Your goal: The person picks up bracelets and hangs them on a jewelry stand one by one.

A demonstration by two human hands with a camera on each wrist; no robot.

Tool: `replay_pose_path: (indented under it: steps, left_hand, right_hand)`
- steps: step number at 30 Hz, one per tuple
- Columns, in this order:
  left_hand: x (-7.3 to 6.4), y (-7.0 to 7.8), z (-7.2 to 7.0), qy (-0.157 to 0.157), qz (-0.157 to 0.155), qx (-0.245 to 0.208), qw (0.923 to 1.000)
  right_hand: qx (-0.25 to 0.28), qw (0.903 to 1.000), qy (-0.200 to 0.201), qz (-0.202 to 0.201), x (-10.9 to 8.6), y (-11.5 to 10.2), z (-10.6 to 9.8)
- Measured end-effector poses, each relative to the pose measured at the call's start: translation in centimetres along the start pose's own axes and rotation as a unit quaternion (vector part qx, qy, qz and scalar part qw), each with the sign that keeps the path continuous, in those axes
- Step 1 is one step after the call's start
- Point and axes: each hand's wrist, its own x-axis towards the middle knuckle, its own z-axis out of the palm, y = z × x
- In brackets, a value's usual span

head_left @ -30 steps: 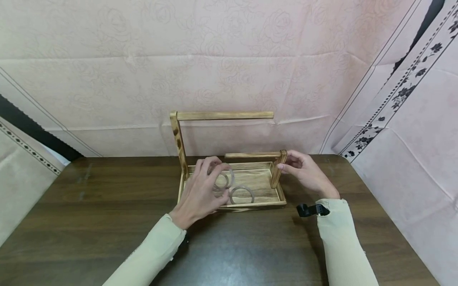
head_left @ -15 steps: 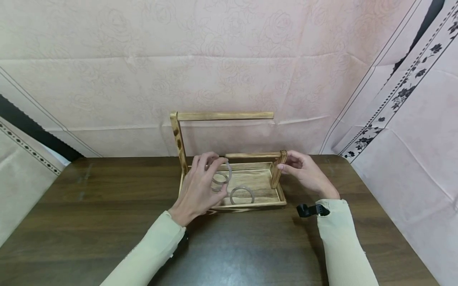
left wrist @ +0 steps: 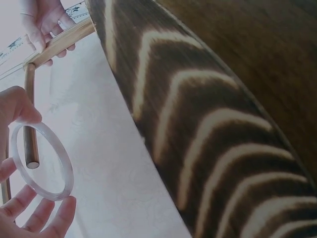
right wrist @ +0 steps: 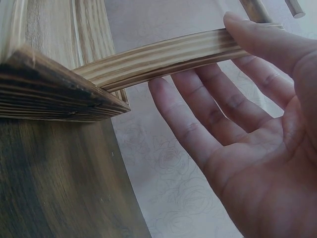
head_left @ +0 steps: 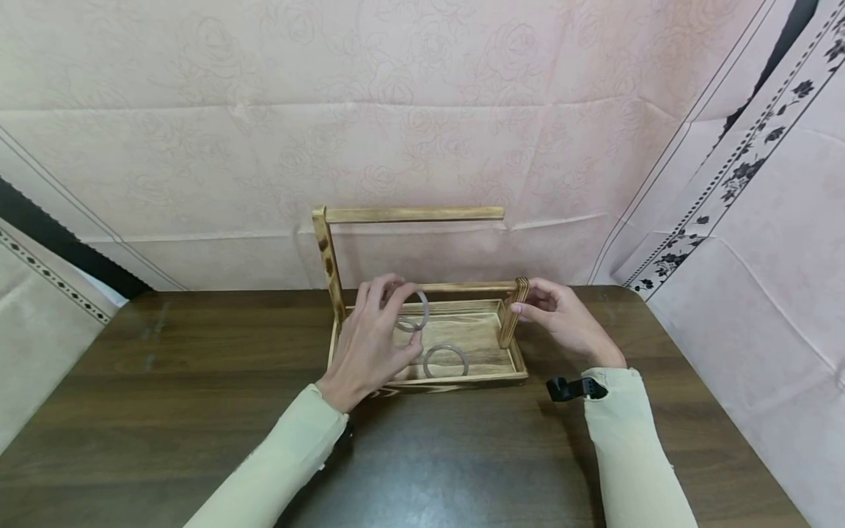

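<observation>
My left hand (head_left: 372, 341) pinches a translucent pale bangle (head_left: 425, 312) upright between thumb and fingers, above a wooden tray stand (head_left: 482, 379). In the left wrist view, the free end of the lower rod (left wrist: 30, 144) appears within the outline of the bangle (left wrist: 61, 156); whether the ring encircles it I cannot tell. Beneath that hand a grey arc shows, too covered to identify. Another bangle (head_left: 446, 347) leans at the tray's front wall. My right hand (head_left: 561, 315) holds the stand's short right post (right wrist: 163, 54), thumb on one side and fingers on the other.
A taller left post (head_left: 328, 257) carries an upper rod (head_left: 416, 214) over the tray. The stand is near the back edge of a dark wooden table (head_left: 198, 411). Pale patterned cloth (head_left: 396, 110) hangs behind. A black strap mount (head_left: 576, 389) sits at the right wrist.
My left hand has lifted the bangle slightly from low in the tray to the height of the lower rod's end. The right hand has stayed on the post.
</observation>
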Motion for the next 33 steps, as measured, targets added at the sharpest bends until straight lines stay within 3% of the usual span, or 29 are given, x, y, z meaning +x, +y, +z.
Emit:
replay_pose_path:
  steps: [16, 33]
  left_hand:
    - [1.0, 0.6, 0.6, 0.006, -0.002, -0.004, 1.0]
    - [1.7, 1.3, 0.8, -0.023, -0.001, -0.018, 0.9996]
  right_hand:
    - [0.021, 0.9997, 0.002, -0.009, 0.0, -0.2, 0.1]
    - [0.02, 0.9998, 0.004, -0.004, 0.0, -0.2, 0.2]
